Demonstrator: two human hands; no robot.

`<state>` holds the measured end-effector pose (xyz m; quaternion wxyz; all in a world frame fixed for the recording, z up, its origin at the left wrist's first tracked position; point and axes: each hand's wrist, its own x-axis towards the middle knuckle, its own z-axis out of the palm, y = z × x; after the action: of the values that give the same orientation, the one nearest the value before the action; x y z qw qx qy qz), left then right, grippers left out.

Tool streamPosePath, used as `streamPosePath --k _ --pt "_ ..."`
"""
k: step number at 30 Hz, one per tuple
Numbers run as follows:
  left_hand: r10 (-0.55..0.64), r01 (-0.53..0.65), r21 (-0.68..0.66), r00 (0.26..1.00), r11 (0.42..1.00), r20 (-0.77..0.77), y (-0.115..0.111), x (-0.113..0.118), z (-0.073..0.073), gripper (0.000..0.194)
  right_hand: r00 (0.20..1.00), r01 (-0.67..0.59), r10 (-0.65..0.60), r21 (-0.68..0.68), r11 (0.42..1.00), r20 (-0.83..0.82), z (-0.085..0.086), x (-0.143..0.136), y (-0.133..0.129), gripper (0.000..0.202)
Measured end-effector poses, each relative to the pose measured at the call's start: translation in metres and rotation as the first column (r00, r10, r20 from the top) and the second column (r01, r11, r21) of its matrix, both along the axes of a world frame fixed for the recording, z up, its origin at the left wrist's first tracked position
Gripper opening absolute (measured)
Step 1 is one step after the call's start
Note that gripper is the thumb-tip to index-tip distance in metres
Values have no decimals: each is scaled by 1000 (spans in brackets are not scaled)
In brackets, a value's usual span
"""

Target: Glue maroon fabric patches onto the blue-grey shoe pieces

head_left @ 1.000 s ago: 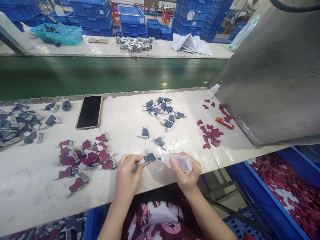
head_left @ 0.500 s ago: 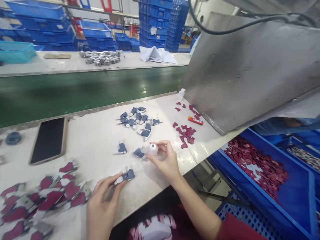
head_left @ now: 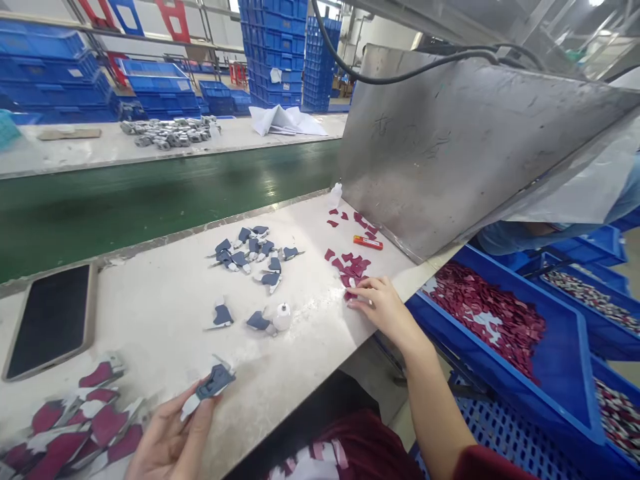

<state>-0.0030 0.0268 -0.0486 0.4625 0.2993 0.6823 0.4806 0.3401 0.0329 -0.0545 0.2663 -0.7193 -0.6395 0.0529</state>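
Note:
My left hand [head_left: 173, 433] pinches a blue-grey and white plastic part [head_left: 215, 381] between thumb and fingers, just above the near edge of the table. Further right, my right hand [head_left: 393, 315] reaches down to a loose pile of small maroon pieces [head_left: 356, 265]. Its fingertips are at the nearest pieces, with the fingers somewhat apart; no piece is clearly gripped. Between the hands a small white bottle with a thin tip [head_left: 283, 317] stands upright, beside a blue-grey part [head_left: 259, 321]. Another such part [head_left: 221, 315] lies to its left, and several more [head_left: 250, 248] are clustered behind.
At left lie a phone [head_left: 50, 319] and a heap of maroon-and-grey parts [head_left: 85, 427]. An orange-red tube [head_left: 368, 243] and a second white bottle [head_left: 336, 195] sit near a metal panel [head_left: 425, 153]. A blue crate [head_left: 575, 373] of maroon pieces stands at right; a person's sleeve shows beyond.
My right hand has let go of the white bottle, leaving it standing on the table, and moved right to the maroon pieces. My left hand has lifted its part; the view has shifted right.

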Motion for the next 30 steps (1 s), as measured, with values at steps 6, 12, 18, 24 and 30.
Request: streamPosePath --k 6,12,18,24,30 --pt "-76 58 59 922 997 379 3 8 0 48 976 -211 218 -170 963 26 8 -8 -30 70" --pt "-82 73 38 894 997 440 2 15 -2 51 948 -311 306 52 949 84 -7 -7 -65 36" --pt "-131 110 75 908 991 397 1 22 0 51 965 -228 254 260 938 -67 -6 -19 -58 23" --pt "-199 174 144 964 974 175 -9 31 12 49 801 -335 425 272 902 -421 12 -95 -33 27" --pt "-117 114 178 993 977 5 -23 38 30 44 442 -191 211 138 972 -872 24 -167 -17 16"
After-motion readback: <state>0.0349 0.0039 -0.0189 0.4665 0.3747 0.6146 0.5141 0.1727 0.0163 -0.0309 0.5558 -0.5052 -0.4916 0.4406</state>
